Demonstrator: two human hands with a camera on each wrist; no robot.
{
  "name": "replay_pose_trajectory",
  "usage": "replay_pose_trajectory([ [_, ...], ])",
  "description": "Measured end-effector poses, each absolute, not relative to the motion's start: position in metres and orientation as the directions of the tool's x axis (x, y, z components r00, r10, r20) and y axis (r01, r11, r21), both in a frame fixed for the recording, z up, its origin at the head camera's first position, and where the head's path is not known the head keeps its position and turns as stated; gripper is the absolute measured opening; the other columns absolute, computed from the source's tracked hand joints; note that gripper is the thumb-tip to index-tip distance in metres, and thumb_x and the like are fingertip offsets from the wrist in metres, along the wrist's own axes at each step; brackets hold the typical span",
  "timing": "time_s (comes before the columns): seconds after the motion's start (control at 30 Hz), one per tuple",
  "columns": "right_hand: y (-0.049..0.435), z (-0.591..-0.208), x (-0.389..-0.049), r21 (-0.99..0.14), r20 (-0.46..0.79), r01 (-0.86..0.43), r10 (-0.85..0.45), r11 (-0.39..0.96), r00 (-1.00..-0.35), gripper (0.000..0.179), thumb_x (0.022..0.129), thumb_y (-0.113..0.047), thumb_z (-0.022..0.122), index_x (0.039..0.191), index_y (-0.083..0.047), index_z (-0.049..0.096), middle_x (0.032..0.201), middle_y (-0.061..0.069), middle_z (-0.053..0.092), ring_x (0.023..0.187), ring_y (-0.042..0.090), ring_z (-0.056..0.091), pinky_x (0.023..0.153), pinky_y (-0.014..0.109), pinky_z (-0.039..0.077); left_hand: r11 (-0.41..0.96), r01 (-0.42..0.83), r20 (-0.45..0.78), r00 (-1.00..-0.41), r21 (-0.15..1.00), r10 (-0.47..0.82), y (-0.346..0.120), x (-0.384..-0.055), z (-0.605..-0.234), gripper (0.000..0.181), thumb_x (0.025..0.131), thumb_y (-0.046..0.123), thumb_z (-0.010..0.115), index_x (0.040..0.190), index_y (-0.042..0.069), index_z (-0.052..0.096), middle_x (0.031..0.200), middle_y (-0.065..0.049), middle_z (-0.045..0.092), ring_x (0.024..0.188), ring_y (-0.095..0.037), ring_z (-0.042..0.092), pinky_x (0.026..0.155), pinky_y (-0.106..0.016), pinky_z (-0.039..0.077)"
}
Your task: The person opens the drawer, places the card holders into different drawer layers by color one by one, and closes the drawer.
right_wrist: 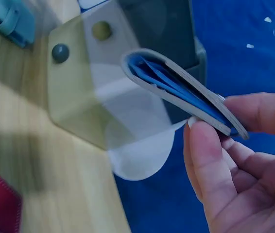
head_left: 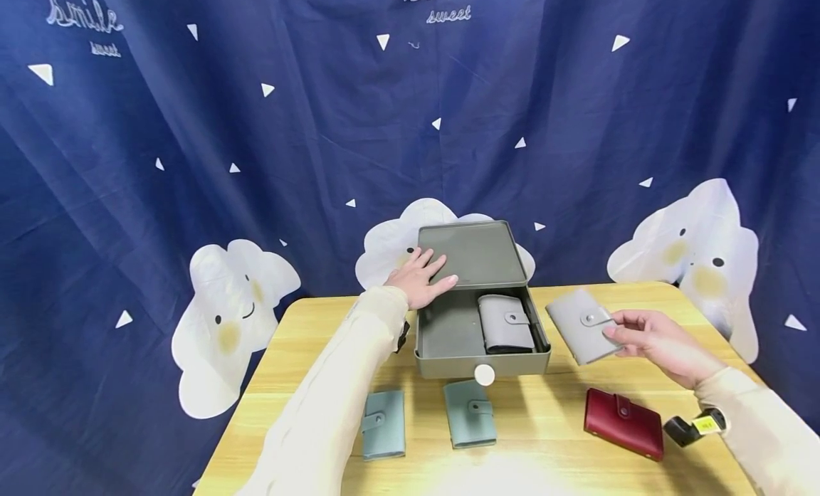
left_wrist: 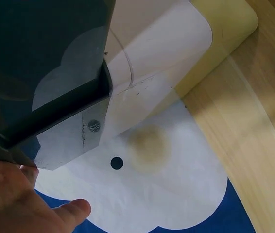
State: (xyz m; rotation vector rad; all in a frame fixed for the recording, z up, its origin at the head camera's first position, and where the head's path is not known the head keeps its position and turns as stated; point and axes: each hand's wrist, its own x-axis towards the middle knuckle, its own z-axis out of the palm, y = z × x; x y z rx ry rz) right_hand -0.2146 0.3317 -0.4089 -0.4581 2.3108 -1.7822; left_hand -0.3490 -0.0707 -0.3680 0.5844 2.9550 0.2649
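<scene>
My left hand [head_left: 416,279] rests with spread fingers on the left edge of the dark grey top of a small drawer cabinet [head_left: 477,254]. Its top drawer [head_left: 448,332], with a white knob [head_left: 484,374], is pulled out toward me. A grey card holder [head_left: 504,322] with a snap strap lies in the drawer's right half. Right of the drawer, my right hand [head_left: 660,343] pinches a second grey card holder [head_left: 579,322] between thumb and fingers, above the table. In the right wrist view, blue inner sleeves [right_wrist: 169,82] show at its edge.
Two light blue-green card holders, one at left [head_left: 384,428] and one in front of the cabinet [head_left: 470,418], lie on the wooden table [head_left: 307,339]. A dark red card holder [head_left: 623,421] lies at right. Behind hangs a navy curtain [head_left: 352,90] with clouds.
</scene>
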Motion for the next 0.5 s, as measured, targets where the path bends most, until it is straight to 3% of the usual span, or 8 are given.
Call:
replay_pose_trajectory([
  [0.23,0.323,-0.381,-0.215,-0.948,0.1,-0.176,-0.278,0.266,-0.956,0.029,0.098,-0.006,0.052,0.114,0.018,0.052,0.096,-0.003,0.069,0.084,0.012,0.068,0.072,0.028,0.055,0.907,0.387,-0.065,-0.913,0.169,0.402,-0.07,-0.348,-0.369,0.076,0.09,0.076,0.021,0.153,0.034,0.019,0.161,0.003,0.01,0.147,-0.02,-0.003,0.112,-0.057,0.019],
  [0.5,0.306,-0.354,-0.215,-0.917,0.091,-0.199,-0.305,0.345,-0.948,0.04,0.099,-0.014,0.054,0.123,0.017,0.05,0.102,0.0,0.071,0.087,0.014,0.068,0.074,0.027,0.055,0.906,0.384,-0.046,-0.917,0.179,0.397,-0.072,-0.347,-0.37,0.077,0.089,0.077,0.02,0.153,0.035,0.02,0.161,0.003,0.01,0.147,-0.02,-0.003,0.111,-0.059,0.019],
])
